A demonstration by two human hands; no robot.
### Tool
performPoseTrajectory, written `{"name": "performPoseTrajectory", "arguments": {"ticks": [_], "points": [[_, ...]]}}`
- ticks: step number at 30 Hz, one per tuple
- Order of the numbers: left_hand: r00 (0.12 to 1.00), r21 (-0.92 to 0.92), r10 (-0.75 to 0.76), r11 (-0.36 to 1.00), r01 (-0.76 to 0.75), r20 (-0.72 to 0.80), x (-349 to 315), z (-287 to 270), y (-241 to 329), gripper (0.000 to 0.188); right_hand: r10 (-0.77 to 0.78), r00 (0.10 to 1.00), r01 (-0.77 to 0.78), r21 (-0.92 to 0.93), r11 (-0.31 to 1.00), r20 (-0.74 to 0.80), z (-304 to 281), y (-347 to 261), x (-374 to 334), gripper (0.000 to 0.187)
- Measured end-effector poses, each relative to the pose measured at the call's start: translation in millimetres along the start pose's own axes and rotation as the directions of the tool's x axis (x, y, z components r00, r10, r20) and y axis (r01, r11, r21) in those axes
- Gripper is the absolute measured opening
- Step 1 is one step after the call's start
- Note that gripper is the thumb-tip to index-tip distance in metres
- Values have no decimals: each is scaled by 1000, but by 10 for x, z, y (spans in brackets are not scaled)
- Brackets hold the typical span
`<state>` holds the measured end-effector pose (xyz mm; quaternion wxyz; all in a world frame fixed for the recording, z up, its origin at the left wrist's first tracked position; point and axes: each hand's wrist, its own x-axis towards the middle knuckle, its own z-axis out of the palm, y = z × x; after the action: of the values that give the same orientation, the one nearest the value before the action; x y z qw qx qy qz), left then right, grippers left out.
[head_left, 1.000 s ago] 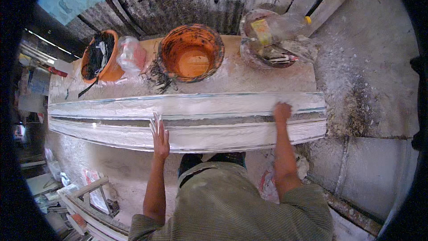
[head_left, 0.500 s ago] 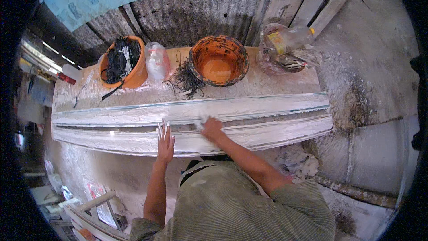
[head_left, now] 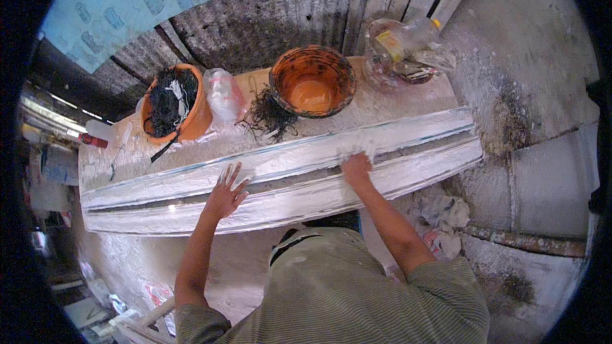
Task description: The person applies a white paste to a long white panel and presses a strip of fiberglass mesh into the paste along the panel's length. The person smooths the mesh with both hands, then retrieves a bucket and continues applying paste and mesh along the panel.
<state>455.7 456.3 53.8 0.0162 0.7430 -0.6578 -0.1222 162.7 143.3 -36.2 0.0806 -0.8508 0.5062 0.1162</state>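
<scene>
Two long white plaster-like strips [head_left: 306,204] lie side by side along the near edge of the table, with a dark gap between them. My left hand [head_left: 224,192] rests on them with its fingers spread, the fingertips coated white. Further right, my right hand [head_left: 358,167] is over the far strip [head_left: 408,129] with its fingers curled. A white blur covers its fingertips, so whatever they may grip cannot be made out.
Behind the strips stand an orange basin [head_left: 312,92], an orange tub of black cords [head_left: 203,111], a white plastic bag [head_left: 223,95] and a tangle of black strands [head_left: 271,114]. A plastic bottle [head_left: 414,39] lies in a bowl at the back right. A corrugated wall [head_left: 255,32] rises behind.
My right hand has slid to the right along the far strip. The left hand has moved slightly left and its fingers are spread wider. The whole view has tilted a little.
</scene>
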Motion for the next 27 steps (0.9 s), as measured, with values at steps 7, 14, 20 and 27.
{"name": "performPoseTrajectory", "arguments": {"ticks": [7, 14, 20, 27], "points": [[906, 133, 210, 952, -274, 367, 496, -302, -203, 45, -493, 846, 432, 280, 858, 205, 132, -1461, -575, 70], [836, 67, 381, 896, -439, 395, 1193, -183, 187, 44, -83, 971, -31, 462, 886, 223, -403, -1332, -134, 59], [792, 7, 577, 807, -590, 197, 2007, 6, 919, 42, 155, 974, -201, 319, 926, 165, -428, 40, 612, 60], [817, -119, 542, 840, -529, 196, 2854, 191, 1956, 51, 240, 959, -266, 182, 947, 152, -607, 2168, 1389, 60]]}}
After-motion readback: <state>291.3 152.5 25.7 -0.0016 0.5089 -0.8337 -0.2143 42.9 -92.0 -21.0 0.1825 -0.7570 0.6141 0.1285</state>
